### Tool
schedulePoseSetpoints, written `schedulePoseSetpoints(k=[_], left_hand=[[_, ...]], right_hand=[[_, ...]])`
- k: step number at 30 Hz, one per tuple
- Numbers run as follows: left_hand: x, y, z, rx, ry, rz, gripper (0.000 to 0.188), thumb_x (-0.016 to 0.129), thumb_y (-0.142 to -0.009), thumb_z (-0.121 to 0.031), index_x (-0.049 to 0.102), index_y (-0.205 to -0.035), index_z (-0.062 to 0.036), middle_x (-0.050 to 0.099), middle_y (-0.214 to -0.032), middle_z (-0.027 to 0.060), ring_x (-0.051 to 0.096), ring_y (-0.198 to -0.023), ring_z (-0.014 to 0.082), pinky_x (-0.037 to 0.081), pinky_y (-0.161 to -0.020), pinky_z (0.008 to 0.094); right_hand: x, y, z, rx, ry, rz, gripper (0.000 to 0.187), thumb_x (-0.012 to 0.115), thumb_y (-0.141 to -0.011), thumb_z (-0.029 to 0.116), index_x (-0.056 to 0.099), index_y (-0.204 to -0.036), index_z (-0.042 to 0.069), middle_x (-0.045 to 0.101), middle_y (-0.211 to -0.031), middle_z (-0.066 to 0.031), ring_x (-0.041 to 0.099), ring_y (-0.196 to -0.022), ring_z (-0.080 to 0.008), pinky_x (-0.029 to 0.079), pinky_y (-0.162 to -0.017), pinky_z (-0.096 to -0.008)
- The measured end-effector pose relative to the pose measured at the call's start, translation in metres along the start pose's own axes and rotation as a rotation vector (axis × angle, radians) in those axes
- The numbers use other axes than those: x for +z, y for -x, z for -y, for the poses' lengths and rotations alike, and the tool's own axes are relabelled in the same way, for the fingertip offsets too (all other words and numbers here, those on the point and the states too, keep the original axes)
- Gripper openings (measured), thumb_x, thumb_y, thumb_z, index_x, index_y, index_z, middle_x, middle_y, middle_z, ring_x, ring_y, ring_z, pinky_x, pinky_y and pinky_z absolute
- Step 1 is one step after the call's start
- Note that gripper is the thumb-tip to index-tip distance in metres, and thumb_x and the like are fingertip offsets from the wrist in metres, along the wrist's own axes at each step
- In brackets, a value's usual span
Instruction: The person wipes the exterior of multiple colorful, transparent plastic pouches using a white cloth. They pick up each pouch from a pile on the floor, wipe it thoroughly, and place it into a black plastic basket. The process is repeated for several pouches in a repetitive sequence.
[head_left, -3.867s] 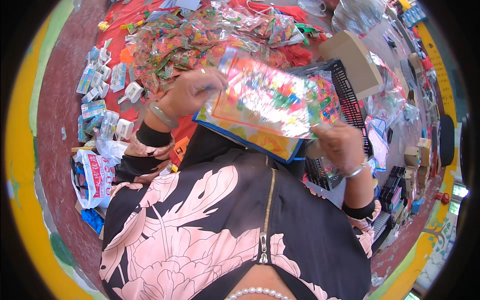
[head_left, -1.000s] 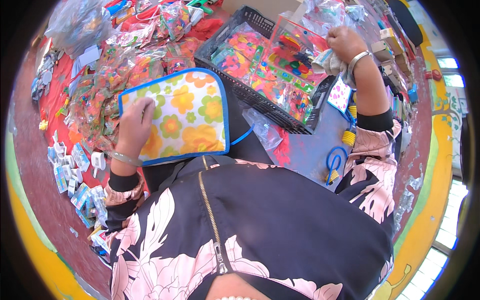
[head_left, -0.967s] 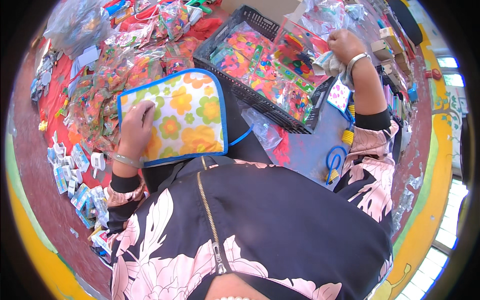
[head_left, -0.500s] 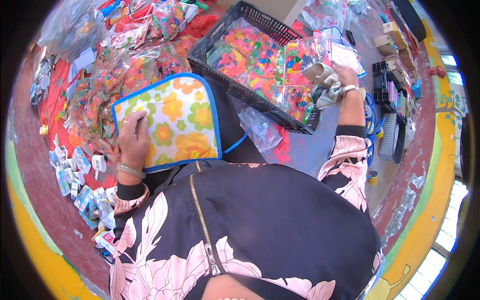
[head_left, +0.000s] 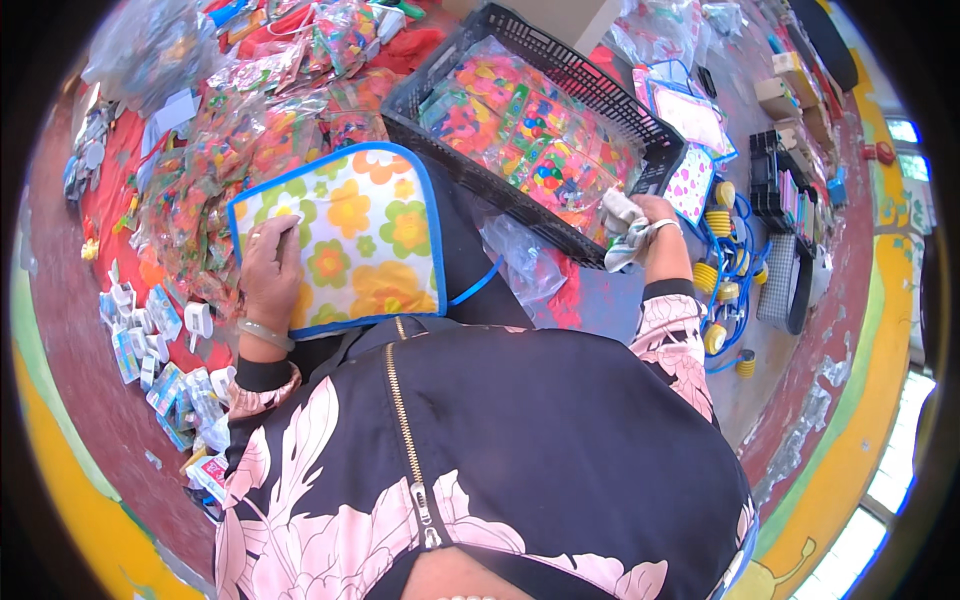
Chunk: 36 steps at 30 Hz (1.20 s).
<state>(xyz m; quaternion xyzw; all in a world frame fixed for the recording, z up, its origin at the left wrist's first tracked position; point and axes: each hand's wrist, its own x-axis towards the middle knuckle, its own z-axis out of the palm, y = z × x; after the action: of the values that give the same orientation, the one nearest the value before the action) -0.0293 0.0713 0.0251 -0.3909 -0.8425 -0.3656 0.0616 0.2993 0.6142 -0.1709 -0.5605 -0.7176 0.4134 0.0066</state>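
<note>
Across my lap lies a flower-print fabric panel [head_left: 375,235] with blue binding and a blue tie at its lower right. My left hand [head_left: 272,280] rests on its left part, fingers laid against the fabric. To the right, my right hand [head_left: 658,215] is closed on a crumpled grey-white cloth [head_left: 625,232], at the near right corner of a black plastic crate [head_left: 530,40]. Inside the crate are several clear packets [head_left: 520,120] of brightly coloured pieces, some with balloon pictures. The fingertips of my right hand are partly hidden by the cloth.
Many similar packets [head_left: 200,215] are heaped on red sheeting at left, near small white items [head_left: 140,330]. A heart-print panel [head_left: 690,190] lies beyond my right hand. Blue cords with yellow reels [head_left: 715,280], a black bin [head_left: 785,285] and small boxes [head_left: 790,75] stand at right.
My right hand has moved nearer to me and slightly left with the cloth. Packets that stuck up over the crate's right side now lie inside it. My left hand stays put.
</note>
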Motion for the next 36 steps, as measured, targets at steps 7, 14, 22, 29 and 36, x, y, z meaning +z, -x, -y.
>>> schedulePoseSetpoints(k=[7, 14, 22, 29, 36], left_hand=[[-0.003, 0.006, 0.010, -0.049, 0.107, -0.022, 0.011, 0.059, -0.081, -0.002, 0.061, -0.092, -0.0014, 0.063, -0.089, 0.0146, 0.060, -0.085, 0.0293, 0.047, -0.076, 0.0359], [-0.010, 0.017, 0.023, -0.052, 0.205, -0.027, 0.014, 0.062, -0.082, -0.008, 0.062, -0.095, -0.0017, 0.062, -0.090, 0.0150, 0.060, -0.084, 0.0292, 0.047, -0.075, 0.0355], [-0.037, 0.046, 0.078, -0.240, 0.602, -0.349, 0.016, 0.056, -0.086, -0.009, 0.061, -0.076, 0.0023, 0.065, -0.088, 0.0122, 0.061, -0.082, 0.0196, 0.047, -0.074, 0.0289], [-0.010, 0.145, 0.262, -1.206, 0.798, -0.827, 0.021, 0.054, -0.089, -0.018, 0.058, -0.074, -0.0041, 0.060, -0.071, 0.0014, 0.054, -0.064, 0.0105, 0.044, -0.061, 0.0252], [0.055, 0.232, 0.376, -1.607, 1.305, -1.271, 0.008, 0.050, -0.087, -0.009, 0.051, -0.093, -0.0034, 0.052, -0.079, 0.0064, 0.053, -0.068, 0.0174, 0.048, -0.059, 0.0299]], right_hand=[[0.009, 0.152, 0.265, -0.515, -0.574, 0.049, 0.024, 0.061, -0.088, 0.019, 0.067, -0.103, 0.000, 0.065, -0.092, -0.0038, 0.059, -0.081, -0.0107, 0.046, -0.072, -0.0238], [0.107, 0.318, 0.377, -1.457, 0.020, -0.012, 0.024, 0.062, -0.078, 0.001, 0.067, -0.101, 0.004, 0.066, -0.097, -0.0114, 0.063, -0.089, -0.0228, 0.047, -0.079, -0.0309], [0.183, 0.322, 0.360, -1.667, 0.551, 0.129, 0.025, 0.065, -0.070, 0.007, 0.067, -0.095, 0.008, 0.063, -0.103, -0.0084, 0.058, -0.100, -0.0244, 0.040, -0.083, -0.0368], [0.195, 0.310, 0.366, -1.663, 0.428, 0.190, 0.022, 0.061, -0.070, 0.003, 0.066, -0.092, 0.004, 0.066, -0.096, -0.0091, 0.060, -0.094, -0.0259, 0.041, -0.082, -0.0359], [0.201, 0.305, 0.371, -1.576, 0.424, 0.225, 0.018, 0.058, -0.073, 0.004, 0.065, -0.090, 0.002, 0.066, -0.096, -0.0106, 0.060, -0.093, -0.0289, 0.041, -0.084, -0.0379]])
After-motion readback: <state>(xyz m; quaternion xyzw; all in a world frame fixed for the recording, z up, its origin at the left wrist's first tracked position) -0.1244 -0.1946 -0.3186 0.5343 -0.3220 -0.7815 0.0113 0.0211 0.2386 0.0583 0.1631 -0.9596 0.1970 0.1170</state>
